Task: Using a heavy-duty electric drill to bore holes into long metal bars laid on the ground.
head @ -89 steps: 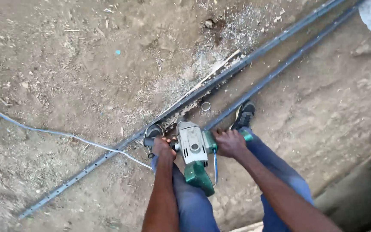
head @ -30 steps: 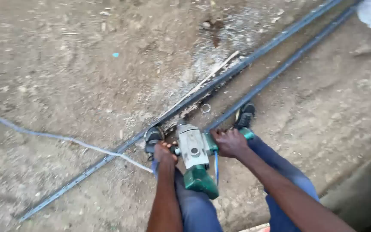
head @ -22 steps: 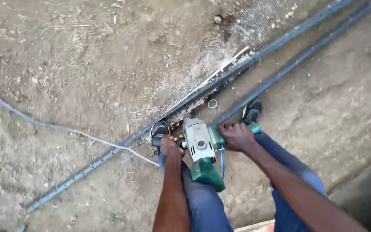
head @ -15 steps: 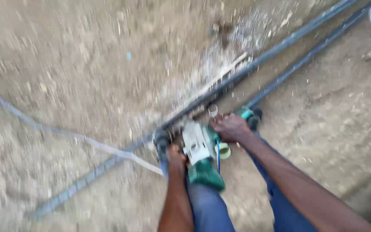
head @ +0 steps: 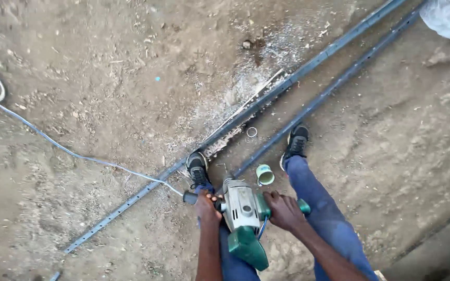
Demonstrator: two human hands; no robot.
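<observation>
Two long perforated steel rails (head: pixel 266 101) lie diagonally on the dirt, left shoe (head: pixel 198 167) on the nearer one, right shoe (head: pixel 296 141) beside the other; small green cup (head: pixel 264 175) and metal ring (head: pixel 251 131) between them, grey cable (head: pixel 69 151) trailing left to a coil. Left hand (head: pixel 207 207) clamped on the side grip, right hand (head: pixel 283 209) wrapped round the opposite handle of the green power drill (head: pixel 243 218), pointing down between the feet. Versus a moment ago: drill lifted off the rail, stance wider, cup now exposed.
</observation>
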